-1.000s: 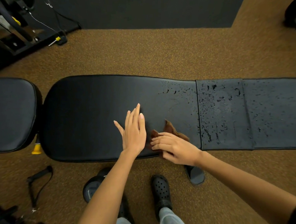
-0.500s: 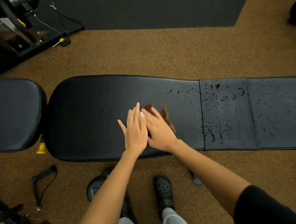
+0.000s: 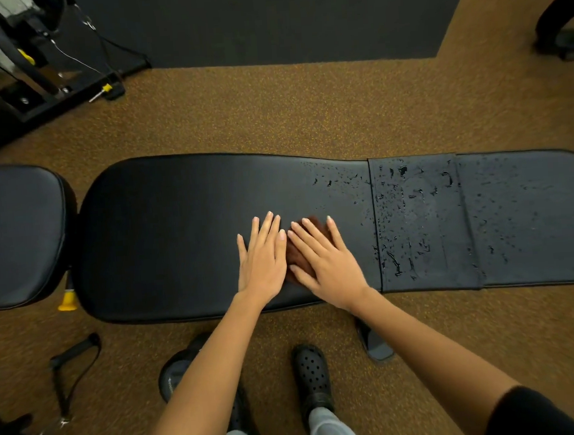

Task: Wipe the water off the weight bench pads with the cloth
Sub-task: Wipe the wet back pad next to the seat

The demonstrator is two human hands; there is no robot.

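Note:
A long black back pad (image 3: pixel 179 230) of the weight bench runs across the view, with a smaller seat pad (image 3: pixel 17 233) at the left. Water drops (image 3: pixel 399 210) cover the long pad's right part, around a cross strap. My left hand (image 3: pixel 263 259) lies flat on the dry pad with straight fingers. Right beside it, my right hand (image 3: pixel 325 258) presses flat on a brown cloth (image 3: pixel 296 258), which shows only between and under the fingers.
Brown speckled floor surrounds the bench, with a dark mat (image 3: pixel 267 20) beyond. A machine frame (image 3: pixel 18 75) stands at the far left. A cable handle (image 3: pixel 73 365) lies on the floor at the near left. My black shoe (image 3: pixel 312 373) and a bench foot (image 3: pixel 374 343) are below the pad.
My right hand moved the cloth from the pad's near edge up and leftward, then spread flat on it beside the left hand. The left hand has stayed in place.

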